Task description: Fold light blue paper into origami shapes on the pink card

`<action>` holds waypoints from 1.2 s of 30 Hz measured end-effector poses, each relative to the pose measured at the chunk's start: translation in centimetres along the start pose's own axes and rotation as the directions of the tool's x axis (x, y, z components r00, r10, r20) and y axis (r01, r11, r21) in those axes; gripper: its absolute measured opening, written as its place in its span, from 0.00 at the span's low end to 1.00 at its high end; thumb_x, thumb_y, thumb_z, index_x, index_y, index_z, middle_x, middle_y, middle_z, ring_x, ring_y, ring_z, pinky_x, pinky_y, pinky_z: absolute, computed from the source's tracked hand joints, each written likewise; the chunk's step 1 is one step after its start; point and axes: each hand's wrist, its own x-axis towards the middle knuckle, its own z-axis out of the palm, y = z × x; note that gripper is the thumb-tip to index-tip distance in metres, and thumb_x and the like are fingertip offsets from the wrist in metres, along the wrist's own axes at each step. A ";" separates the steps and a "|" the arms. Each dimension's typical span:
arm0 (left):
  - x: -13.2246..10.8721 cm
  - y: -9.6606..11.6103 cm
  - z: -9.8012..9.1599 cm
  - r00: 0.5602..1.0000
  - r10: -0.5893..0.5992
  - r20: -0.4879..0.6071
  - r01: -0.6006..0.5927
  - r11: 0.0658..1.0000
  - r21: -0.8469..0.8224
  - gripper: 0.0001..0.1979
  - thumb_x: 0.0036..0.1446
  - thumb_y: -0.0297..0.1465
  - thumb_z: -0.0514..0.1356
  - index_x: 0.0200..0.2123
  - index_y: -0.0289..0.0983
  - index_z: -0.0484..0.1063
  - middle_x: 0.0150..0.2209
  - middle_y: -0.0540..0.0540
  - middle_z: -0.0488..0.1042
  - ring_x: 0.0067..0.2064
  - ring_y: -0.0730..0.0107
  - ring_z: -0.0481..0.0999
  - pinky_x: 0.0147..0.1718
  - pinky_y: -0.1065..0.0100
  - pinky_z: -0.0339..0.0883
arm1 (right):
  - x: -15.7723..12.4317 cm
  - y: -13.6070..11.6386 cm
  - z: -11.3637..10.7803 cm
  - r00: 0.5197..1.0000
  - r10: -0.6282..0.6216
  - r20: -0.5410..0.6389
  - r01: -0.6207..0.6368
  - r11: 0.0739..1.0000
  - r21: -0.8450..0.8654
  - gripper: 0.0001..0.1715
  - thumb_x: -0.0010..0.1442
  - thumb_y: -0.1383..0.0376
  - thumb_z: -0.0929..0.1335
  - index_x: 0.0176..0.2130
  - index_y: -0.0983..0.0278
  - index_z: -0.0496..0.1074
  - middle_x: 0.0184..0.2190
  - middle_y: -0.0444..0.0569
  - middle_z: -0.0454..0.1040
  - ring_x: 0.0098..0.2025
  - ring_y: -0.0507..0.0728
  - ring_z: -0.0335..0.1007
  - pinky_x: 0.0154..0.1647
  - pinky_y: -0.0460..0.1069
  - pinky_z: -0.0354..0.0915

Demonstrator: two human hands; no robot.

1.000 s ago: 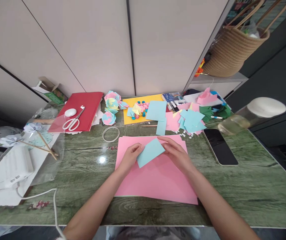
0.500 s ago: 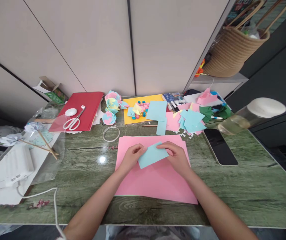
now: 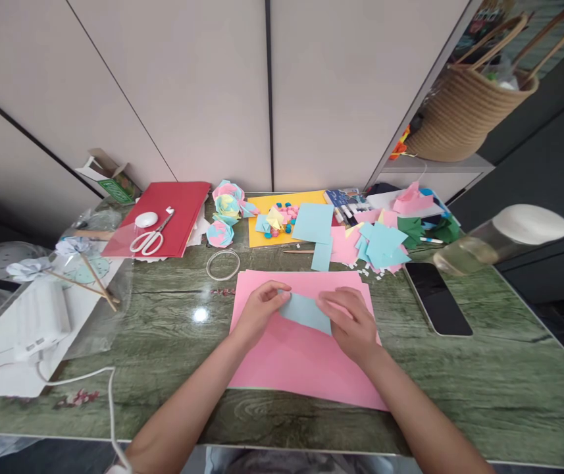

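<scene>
left hand (image 3: 256, 315), right hand (image 3: 351, 322), gripping blue paper (image 3: 306, 311), over pink sheet (image 3: 301, 355)

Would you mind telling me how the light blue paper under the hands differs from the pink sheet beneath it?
The light blue paper is far smaller than the pink sheet. The light blue paper is held by the left hand and right hand; the pink sheet lies flat on the table. Both are plain paper.

- No writing anywhere is clear enough to read
- Small carton (image 3: 114, 186) at the far left: print on its green panel, too small to make out
- Blue-covered booklet (image 3: 343, 196) by the wall: cover marks blurred beyond reading
</scene>
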 end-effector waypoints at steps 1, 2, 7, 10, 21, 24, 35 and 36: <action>0.0 -0.1 -0.1 1.000 0.012 -0.012 -0.012 1.000 -0.021 0.11 0.47 0.35 0.64 0.33 0.38 0.69 0.26 0.52 0.66 0.28 0.76 0.64 0.26 0.74 0.56 | 0.0 -0.1 0.0 0.999 0.039 -0.038 -0.040 0.999 -0.022 0.35 0.52 0.78 0.64 0.53 0.48 0.62 0.36 0.48 0.69 0.38 0.56 0.66 0.37 0.55 0.65; 0.1 -0.2 -0.1 0.999 0.034 -0.033 -0.035 0.999 -0.033 0.11 0.45 0.34 0.65 0.32 0.38 0.69 0.26 0.52 0.66 0.27 0.76 0.64 0.25 0.75 0.56 | -0.1 -0.2 -0.1 0.991 0.116 -0.060 -0.118 0.993 -0.024 0.35 0.52 0.77 0.64 0.55 0.49 0.60 0.34 0.47 0.68 0.37 0.56 0.65 0.36 0.54 0.64; 0.1 -0.6 -0.4 0.968 0.199 -0.153 -0.191 0.980 0.063 0.09 0.42 0.31 0.67 0.28 0.38 0.70 0.25 0.53 0.64 0.26 0.78 0.61 0.23 0.76 0.53 | 0.4 -1.1 -0.4 0.738 0.635 0.228 -0.672 0.721 0.169 0.23 0.63 0.64 0.57 0.57 0.55 0.58 0.27 0.44 0.68 0.28 0.53 0.65 0.30 0.49 0.64; 0.0 -0.6 -0.2 0.951 0.261 -0.163 -0.239 0.961 0.142 0.08 0.42 0.30 0.67 0.28 0.37 0.71 0.26 0.51 0.67 0.27 0.76 0.63 0.24 0.75 0.56 | 0.7 -1.4 -0.3 0.692 0.649 0.317 -0.722 0.615 0.318 0.20 0.63 0.59 0.55 0.51 0.58 0.66 0.40 0.48 0.71 0.41 0.55 0.67 0.40 0.51 0.64; -0.7 -0.2 0.3 0.975 0.211 -0.072 -0.185 0.946 0.267 0.09 0.41 0.33 0.67 0.29 0.38 0.77 0.30 0.46 0.76 0.33 0.66 0.71 0.30 0.68 0.63 | 0.8 -1.9 -0.1 0.668 0.676 0.311 -0.743 0.588 0.320 0.09 0.49 0.61 0.71 0.34 0.59 0.75 0.30 0.47 0.76 0.31 0.56 0.71 0.27 0.49 0.66; -0.8 -0.6 0.4 0.972 0.215 -0.098 -0.191 0.959 0.212 0.08 0.40 0.33 0.68 0.28 0.39 0.77 0.30 0.46 0.77 0.32 0.66 0.72 0.29 0.69 0.64 | 0.8 -1.9 -0.1 0.662 0.682 0.311 -0.746 0.557 0.366 0.09 0.48 0.62 0.71 0.33 0.58 0.76 0.31 0.47 0.77 0.33 0.56 0.72 0.30 0.49 0.68; -1.0 -1.2 0.9 0.980 0.170 -0.099 -0.159 0.981 0.106 0.08 0.38 0.32 0.68 0.27 0.39 0.78 0.28 0.47 0.77 0.31 0.67 0.73 0.29 0.69 0.64 | 0.3 -2.2 0.2 0.653 0.702 0.285 -0.745 0.528 0.407 0.06 0.47 0.63 0.72 0.31 0.57 0.76 0.29 0.46 0.77 0.32 0.55 0.72 0.31 0.49 0.69; -1.0 -1.2 1.0 0.982 0.161 -0.103 -0.151 0.984 0.099 0.08 0.38 0.32 0.68 0.27 0.39 0.78 0.28 0.47 0.77 0.30 0.67 0.72 0.29 0.69 0.64 | 0.3 -2.2 0.3 0.651 0.704 0.282 -0.746 0.526 0.408 0.05 0.47 0.64 0.72 0.30 0.57 0.76 0.28 0.46 0.77 0.31 0.56 0.72 0.30 0.49 0.68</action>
